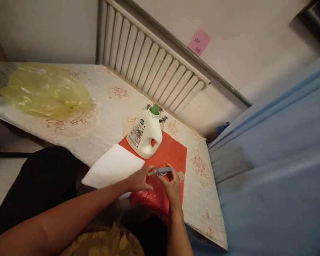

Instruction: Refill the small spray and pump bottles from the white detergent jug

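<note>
My left hand [140, 179] and my right hand [173, 186] meet over a red plastic sheet [173, 153] at the table's near edge. Between their fingertips is a slim grey stick-like tool [162, 170] with a green end, and both hands pinch it. A small round object lies under it, too small to name. Just behind the hands stands a white detergent jug [145, 134] with a handle, a printed label and an open neck with something green in it. A white foam sheet [113, 166] lies left of the hands, partly on the red sheet.
The table has a pale floral cloth [109, 106]. A crumpled yellow plastic bag [45, 90] lies at its far left. A white radiator [152, 60] runs along the wall behind, with a pink note [199, 41] above. Blue fabric [277, 160] fills the right side.
</note>
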Action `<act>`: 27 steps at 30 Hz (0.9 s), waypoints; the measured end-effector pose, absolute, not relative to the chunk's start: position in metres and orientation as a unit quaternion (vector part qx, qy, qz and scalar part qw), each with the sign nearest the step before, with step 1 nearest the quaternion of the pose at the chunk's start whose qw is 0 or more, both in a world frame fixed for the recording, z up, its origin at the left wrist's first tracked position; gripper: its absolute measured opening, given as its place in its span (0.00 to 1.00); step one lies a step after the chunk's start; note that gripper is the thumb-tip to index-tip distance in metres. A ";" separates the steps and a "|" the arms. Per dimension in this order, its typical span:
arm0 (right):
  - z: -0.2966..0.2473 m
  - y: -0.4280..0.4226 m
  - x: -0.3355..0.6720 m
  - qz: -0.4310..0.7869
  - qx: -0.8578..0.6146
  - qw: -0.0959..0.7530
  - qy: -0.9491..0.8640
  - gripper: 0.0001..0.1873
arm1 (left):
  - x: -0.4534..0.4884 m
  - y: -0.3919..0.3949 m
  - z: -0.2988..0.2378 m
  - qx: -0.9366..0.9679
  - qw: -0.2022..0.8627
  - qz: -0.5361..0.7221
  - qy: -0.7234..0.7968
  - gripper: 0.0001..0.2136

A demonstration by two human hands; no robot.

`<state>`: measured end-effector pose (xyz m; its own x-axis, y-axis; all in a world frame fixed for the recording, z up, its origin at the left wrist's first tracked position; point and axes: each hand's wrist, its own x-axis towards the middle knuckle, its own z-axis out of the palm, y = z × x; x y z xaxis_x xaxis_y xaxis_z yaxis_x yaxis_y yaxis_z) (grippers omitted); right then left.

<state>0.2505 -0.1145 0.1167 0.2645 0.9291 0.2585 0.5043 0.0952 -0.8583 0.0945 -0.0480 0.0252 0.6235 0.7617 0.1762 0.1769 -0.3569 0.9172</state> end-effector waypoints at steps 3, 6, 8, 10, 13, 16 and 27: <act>0.117 -0.117 0.256 0.246 -0.607 0.461 -0.598 0.19 | 0.095 -0.047 0.021 0.766 0.476 0.313 0.297 0.44; 0.115 -0.117 0.258 0.245 -0.616 0.462 -0.588 0.15 | 0.096 -0.046 0.017 0.769 0.470 0.315 0.298 0.44; 0.114 -0.115 0.255 0.233 -0.634 0.475 -0.565 0.13 | 0.097 -0.046 0.015 0.774 0.460 0.315 0.300 0.44; 0.114 -0.114 0.250 0.211 -0.652 0.485 -0.543 0.13 | 0.097 -0.045 0.016 0.775 0.459 0.318 0.295 0.44; 0.115 -0.112 0.245 0.195 -0.666 0.484 -0.533 0.13 | 0.096 -0.046 0.019 0.768 0.474 0.311 0.298 0.46; 0.118 -0.112 0.246 0.195 -0.656 0.481 -0.548 0.16 | 0.096 -0.046 0.021 0.763 0.480 0.303 0.308 0.45; 0.109 -0.112 0.247 0.174 -0.653 0.484 -0.556 0.11 | 0.097 -0.047 0.021 0.757 0.485 0.309 0.311 0.45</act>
